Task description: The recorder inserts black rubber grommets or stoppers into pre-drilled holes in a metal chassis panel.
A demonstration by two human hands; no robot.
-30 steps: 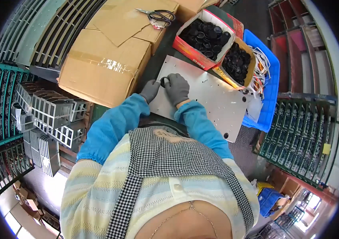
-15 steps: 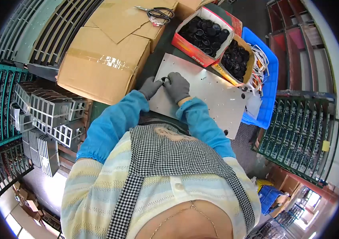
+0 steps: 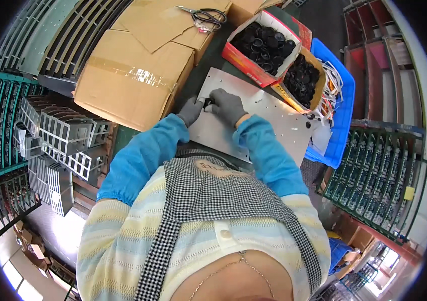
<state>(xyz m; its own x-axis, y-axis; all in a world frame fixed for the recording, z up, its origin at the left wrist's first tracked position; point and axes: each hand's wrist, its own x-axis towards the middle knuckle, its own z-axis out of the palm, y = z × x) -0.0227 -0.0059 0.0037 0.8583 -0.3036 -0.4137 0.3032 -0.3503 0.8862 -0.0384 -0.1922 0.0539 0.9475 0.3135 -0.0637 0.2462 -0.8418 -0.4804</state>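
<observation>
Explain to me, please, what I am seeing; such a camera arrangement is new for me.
No machine here: you see a person's gloved left hand and right hand. A fisheye camera worn on the head looks down, so straight edges bend. Fingers of both hands meet at a small black piece over a flat metal plate; the exact grip is too small to tell. Beyond the plate, the dark worktop carries a red box and a yellowish box, both holding many black pieces. A blue bin is to their right. Scissors lie on cardboard to the left.

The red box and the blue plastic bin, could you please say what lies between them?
The head view shows a yellow-sided carton of round black parts between the red box and the blue bin.
</observation>
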